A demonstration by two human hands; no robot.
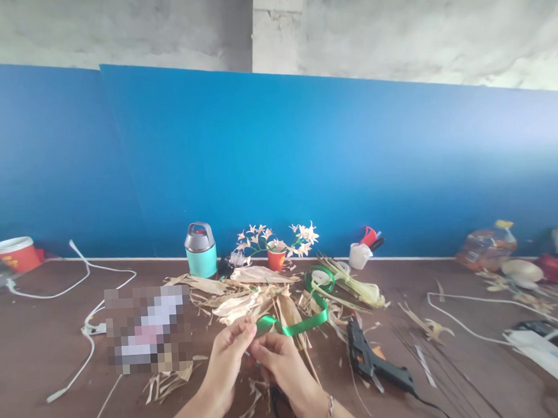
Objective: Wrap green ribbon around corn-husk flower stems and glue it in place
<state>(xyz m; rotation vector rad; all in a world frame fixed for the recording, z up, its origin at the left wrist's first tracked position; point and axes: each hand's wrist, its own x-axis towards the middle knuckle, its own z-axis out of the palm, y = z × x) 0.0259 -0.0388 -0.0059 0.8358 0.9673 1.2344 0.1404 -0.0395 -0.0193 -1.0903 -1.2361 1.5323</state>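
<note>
My left hand (230, 354) is closed in a pinch on the end of a shiny green ribbon (307, 324). Right beside it, my right hand (283, 363) is also closed, its thumb and finger pinching the ribbon close to the left fingertips. From my hands the ribbon runs right and up to its roll (331, 280). Below my right hand shows a black looped handle (282, 409); whether it is held or lies on the table I cannot tell. Dried corn husks (240, 305) lie spread just beyond my fingers.
A black glue gun (380, 360) with its cord lies at right. Behind stand a turquoise flask (201, 251), a red cup (277, 258) with pale flowers, and a white cup (359, 255) of tools. White cables (87, 309) cross the left; a power strip (550, 356) lies far right.
</note>
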